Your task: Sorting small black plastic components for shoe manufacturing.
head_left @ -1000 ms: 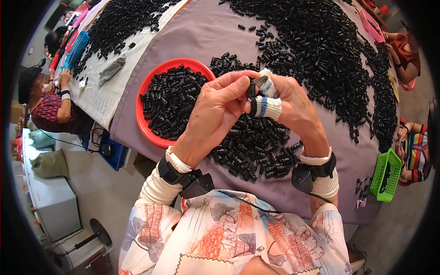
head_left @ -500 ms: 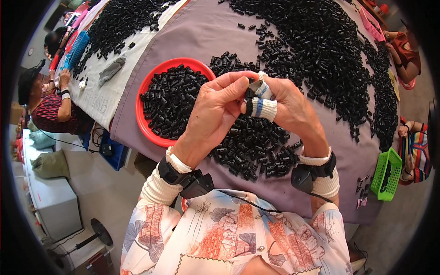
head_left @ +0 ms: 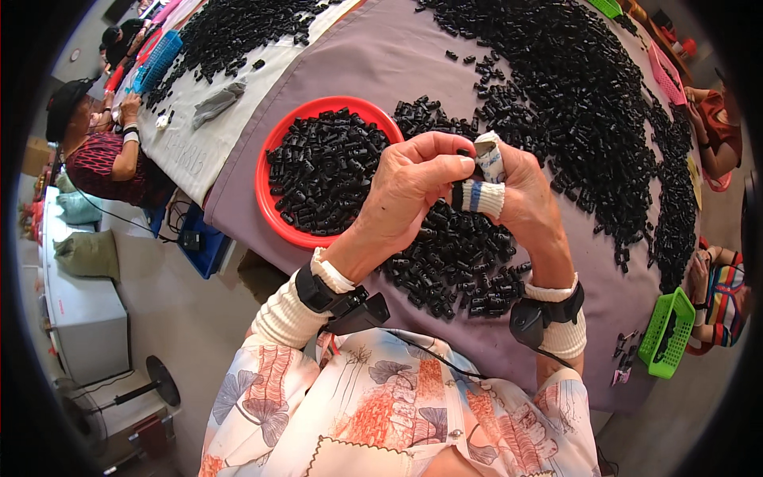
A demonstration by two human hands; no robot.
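Note:
My left hand [head_left: 401,187] pinches a small black plastic piece [head_left: 462,152] between thumb and fingertips. Close against it, my right hand [head_left: 526,187] is curled, with white, blue-striped cloth covers [head_left: 483,197] on its thumb and a finger. A black part [head_left: 457,194] shows at the covered thumb's tip, largely hidden between the hands. Beneath both hands spreads a heap of short black plastic parts [head_left: 457,258]. Left of my left hand, a round red basin [head_left: 266,184] is filled with similar parts.
A much larger pile of black parts [head_left: 564,111] covers the table [head_left: 350,67] toward the far right. At the right edge stands a green basket [head_left: 669,334]. Co-workers sit on both sides, one [head_left: 99,163] at the left by a blue basket [head_left: 159,60].
The whole view has shifted, so the table and basin sit further right. My hands stay together, and the black piece now shows more plainly at my left fingertips.

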